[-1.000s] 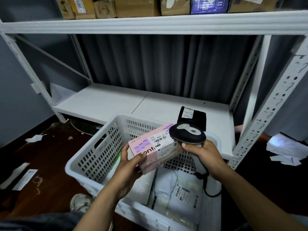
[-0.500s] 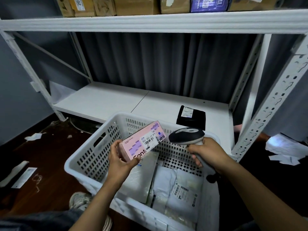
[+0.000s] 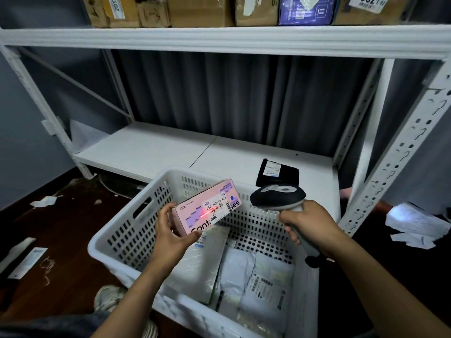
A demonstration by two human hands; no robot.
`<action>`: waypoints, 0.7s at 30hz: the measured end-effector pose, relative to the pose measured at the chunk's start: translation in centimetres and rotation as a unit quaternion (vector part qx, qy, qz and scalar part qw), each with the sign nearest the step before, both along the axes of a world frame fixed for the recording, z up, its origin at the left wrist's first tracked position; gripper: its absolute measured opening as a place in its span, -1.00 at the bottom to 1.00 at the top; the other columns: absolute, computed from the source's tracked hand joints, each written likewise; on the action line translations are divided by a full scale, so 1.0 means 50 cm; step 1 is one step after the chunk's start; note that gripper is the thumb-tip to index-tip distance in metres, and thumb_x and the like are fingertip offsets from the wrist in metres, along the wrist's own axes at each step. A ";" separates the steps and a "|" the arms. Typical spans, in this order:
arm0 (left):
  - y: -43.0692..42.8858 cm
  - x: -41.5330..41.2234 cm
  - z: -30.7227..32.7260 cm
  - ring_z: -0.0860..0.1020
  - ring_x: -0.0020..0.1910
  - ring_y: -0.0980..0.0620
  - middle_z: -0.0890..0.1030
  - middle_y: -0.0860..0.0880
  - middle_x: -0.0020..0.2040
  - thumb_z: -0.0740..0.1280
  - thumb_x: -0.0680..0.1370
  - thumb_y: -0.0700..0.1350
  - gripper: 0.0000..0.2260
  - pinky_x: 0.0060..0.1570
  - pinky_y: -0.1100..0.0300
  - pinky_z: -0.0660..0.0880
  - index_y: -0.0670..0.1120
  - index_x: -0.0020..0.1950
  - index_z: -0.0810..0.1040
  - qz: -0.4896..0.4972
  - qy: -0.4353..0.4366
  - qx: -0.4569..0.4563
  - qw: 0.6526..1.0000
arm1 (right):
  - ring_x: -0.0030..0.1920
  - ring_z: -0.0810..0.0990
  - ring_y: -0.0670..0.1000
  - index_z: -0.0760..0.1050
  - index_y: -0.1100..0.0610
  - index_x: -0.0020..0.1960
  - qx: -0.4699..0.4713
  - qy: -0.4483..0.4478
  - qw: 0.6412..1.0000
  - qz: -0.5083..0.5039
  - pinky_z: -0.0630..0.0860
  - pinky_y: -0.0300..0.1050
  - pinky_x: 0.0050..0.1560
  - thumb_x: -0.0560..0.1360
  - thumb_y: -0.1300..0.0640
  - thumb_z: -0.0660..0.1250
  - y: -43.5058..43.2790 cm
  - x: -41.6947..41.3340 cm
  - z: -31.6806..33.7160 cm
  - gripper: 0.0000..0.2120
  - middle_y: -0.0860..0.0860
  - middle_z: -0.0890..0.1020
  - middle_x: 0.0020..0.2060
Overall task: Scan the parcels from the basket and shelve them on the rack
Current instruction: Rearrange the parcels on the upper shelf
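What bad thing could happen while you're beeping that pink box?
1. The left hand holds the pink box by one end only, over the basket. It might slip and drop back in.
2. The scanner in the right hand throws its red line low on the label. If the box tilts away, the scan may fail.

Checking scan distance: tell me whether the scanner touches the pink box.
Apart. The head view shows basket mesh between the scanner and the pink box.
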State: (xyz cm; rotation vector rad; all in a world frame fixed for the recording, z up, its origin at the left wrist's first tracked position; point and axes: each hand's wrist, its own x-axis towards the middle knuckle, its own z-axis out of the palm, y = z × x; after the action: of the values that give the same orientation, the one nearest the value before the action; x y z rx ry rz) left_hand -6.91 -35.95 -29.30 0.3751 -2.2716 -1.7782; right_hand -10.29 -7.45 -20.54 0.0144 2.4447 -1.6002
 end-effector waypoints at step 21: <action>-0.001 0.002 0.143 0.61 0.11 -0.07 0.55 0.00 0.26 0.37 0.54 -0.12 -0.54 -0.16 0.02 0.63 0.13 0.39 0.34 -0.077 -0.002 0.194 0.978 | -0.04 0.68 0.05 0.64 0.06 -0.06 -0.135 0.107 0.976 -0.135 0.61 0.06 0.09 0.42 0.24 0.48 -0.038 0.027 0.079 -0.87 0.01 0.73 -0.12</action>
State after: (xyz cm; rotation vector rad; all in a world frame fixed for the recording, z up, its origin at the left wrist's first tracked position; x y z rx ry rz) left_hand -6.81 -35.99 -22.16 0.2733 -1.9939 -2.3067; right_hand -8.94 -9.34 -16.60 0.1440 2.4397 -2.1443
